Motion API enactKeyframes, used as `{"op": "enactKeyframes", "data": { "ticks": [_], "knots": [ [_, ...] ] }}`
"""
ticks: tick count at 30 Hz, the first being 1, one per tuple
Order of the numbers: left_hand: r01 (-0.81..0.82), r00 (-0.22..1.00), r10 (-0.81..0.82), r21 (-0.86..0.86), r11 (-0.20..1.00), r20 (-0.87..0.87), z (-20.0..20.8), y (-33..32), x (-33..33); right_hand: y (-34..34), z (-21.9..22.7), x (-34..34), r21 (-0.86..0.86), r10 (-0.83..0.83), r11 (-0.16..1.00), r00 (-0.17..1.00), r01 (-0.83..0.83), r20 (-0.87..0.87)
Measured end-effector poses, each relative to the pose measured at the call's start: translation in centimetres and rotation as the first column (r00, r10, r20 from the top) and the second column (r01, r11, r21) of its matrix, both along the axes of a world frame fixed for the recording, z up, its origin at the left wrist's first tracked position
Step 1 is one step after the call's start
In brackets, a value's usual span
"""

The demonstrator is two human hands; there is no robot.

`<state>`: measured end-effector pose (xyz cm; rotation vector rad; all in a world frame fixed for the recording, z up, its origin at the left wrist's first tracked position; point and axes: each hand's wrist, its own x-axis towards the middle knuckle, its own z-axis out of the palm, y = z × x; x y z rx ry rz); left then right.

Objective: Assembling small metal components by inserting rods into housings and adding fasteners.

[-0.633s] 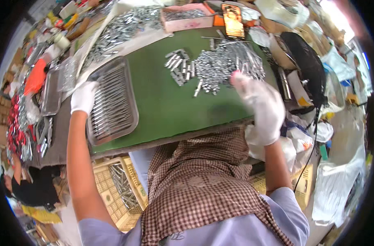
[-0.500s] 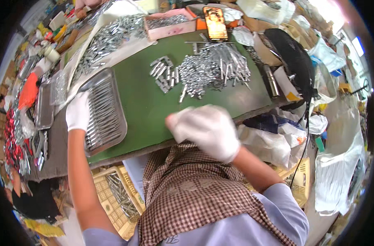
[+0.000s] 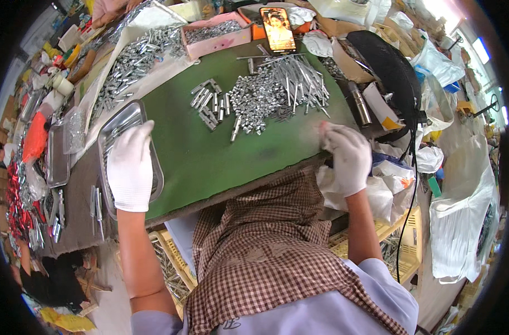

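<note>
My left hand (image 3: 130, 170), in a white glove, lies over the metal tray (image 3: 158, 181) on the left, its fingers stretched out and apart from the palm. Slim metal rods (image 3: 120, 129) show in the tray beyond the fingers; the rest are hidden beneath the hand. Near the right front edge of the green mat (image 3: 210, 167) is my gloved right hand (image 3: 348, 159), fingers curled together. A reddish tip at its fingers is blurred, and what they hold, if anything, cannot be made out. Beyond both hands lies a pile of small metal parts (image 3: 257, 100) with thin rods.
Short metal tubes (image 3: 207, 103) lie left of the pile. A lit phone (image 3: 278, 30) stands behind it, beside a pink box of parts (image 3: 218, 39). A metal cylinder (image 3: 359, 104) and black fan-like object (image 3: 385, 67) border the right. Yellow crates (image 3: 173, 259) sit below the table.
My right hand has moved right, from the mat's front middle to its right edge. My left hand has shifted from the tray's left rim onto its middle. The view has shifted slightly.
</note>
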<state>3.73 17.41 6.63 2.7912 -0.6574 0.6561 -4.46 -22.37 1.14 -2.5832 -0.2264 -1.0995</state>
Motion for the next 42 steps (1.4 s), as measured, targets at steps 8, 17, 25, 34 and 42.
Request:
{"op": "enactKeyframes", "data": {
  "ticks": [8,17,25,34,42],
  "knots": [
    [-0.082,0.881,0.234,-0.353,0.932,0.412,-0.5,-2.3,-6.7,16.0,0.1,2.7,0.103,0.597,0.796,0.801,-0.597,0.031],
    [0.43,0.789,-0.524,-0.322,0.844,-0.321,-12.5,-3.4,-14.7,19.4,-3.0,4.4,0.103,0.537,0.843,0.832,-0.527,-0.138],
    [0.401,0.823,-0.477,-0.279,0.872,-0.308,-12.9,-4.3,-13.3,1.6,-1.4,-1.6,0.106,0.144,0.985,0.988,-0.138,-0.058],
    [0.215,0.972,-0.229,-0.208,0.954,-0.046,-5.7,-11.5,-6.2,-6.1,5.7,3.1,-0.091,-0.24,0.956,0.92,0.28,0.308],
    [-0.002,0.988,-0.015,-0.111,0.994,-0.156,-6.9,-14.0,-1.3,-14.6,3.7,14.7,-0.443,-0.311,0.836,0.945,0.324,0.105]
  ]
}}
